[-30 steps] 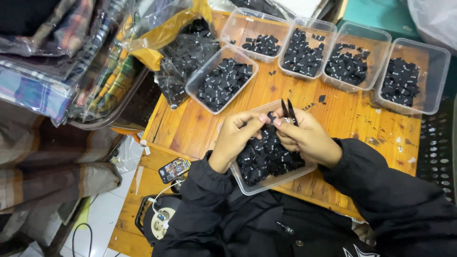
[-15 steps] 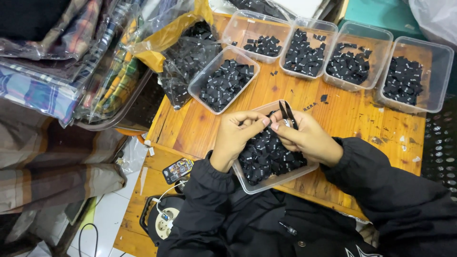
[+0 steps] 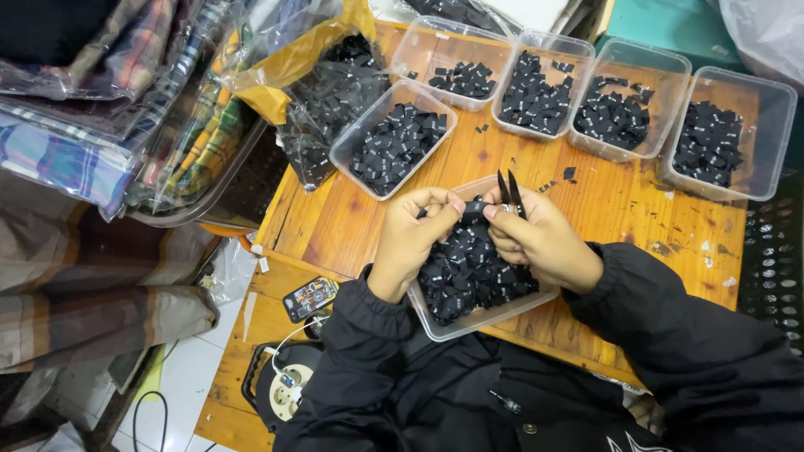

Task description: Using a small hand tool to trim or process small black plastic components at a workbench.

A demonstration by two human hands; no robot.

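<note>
Wooden table (image 3: pixel 603 209) w/ five clear tubs at 12 o'clock, presumably for sorting. Nearest tub (image 3: pixel 469 322) sits under both hands. Left hand (image 3: pixel 410 243) pinches a small black label (image 3: pixel 473 209); right hand (image 3: pixel 540 238), at 3 o'clock, grips black snips (image 3: pixel 509 188), blades apart.

Counter (image 3: pixel 636 209): orange-brown wood with visible grain. Fabric labels (image 3: pixel 469 268): black with small white markings. Containers (image 3: pixel 770 109): clear, colourless plastic. Snips (image 3: pixel 509 188): black blades. Sleeves (image 3: pixel 670 326): black. Folded cloth (image 3: pixel 75 159) in clear bags: plaid in blue, red, green and yellow. Bag (image 3: pixel 293 59): transparent with a yellow part. Floor tiles (image 3: pixel 184 377): white.
</note>
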